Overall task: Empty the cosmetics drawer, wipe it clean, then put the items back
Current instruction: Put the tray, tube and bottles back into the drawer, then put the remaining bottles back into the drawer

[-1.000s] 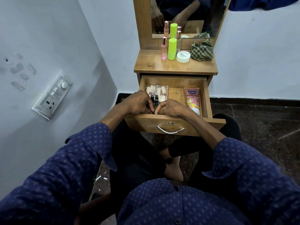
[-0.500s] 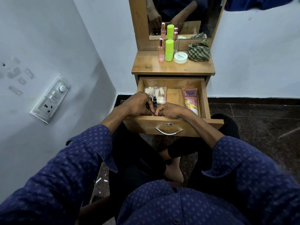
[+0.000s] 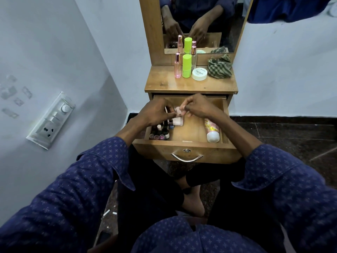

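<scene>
Both hands have moved from the near edge of the drawer [image 3: 187, 143] to its far left part, where the clear box [image 3: 178, 116] of little tubes sits. A second ago they were bunched together over the small bottles [image 3: 160, 133] at the near left; now those bottles are uncovered and standing in a cluster against the left wall.

The left hand [image 3: 156, 112] has its fingers curled in on the box's left end, and the right hand [image 3: 198, 106] is pinching at its far right corner, so it looks like both have hold of it. The box seems tipped up a bit off the drawer floor, though the hands hide most of it, so I can't be sure it's lifted.

My read: the emptying step is only partly done, and the box is the next thing to come out. Still inside are the bottles and the pink tube [image 3: 211, 131] lying along the right wall, cap toward the near side.

Already up on the tabletop [image 3: 164, 84] are a pink spray [image 3: 177, 65], a green stick [image 3: 186, 65], a white jar [image 3: 199, 73] and a checked cloth [image 3: 219, 67], that last one probably for the wipe.
</scene>
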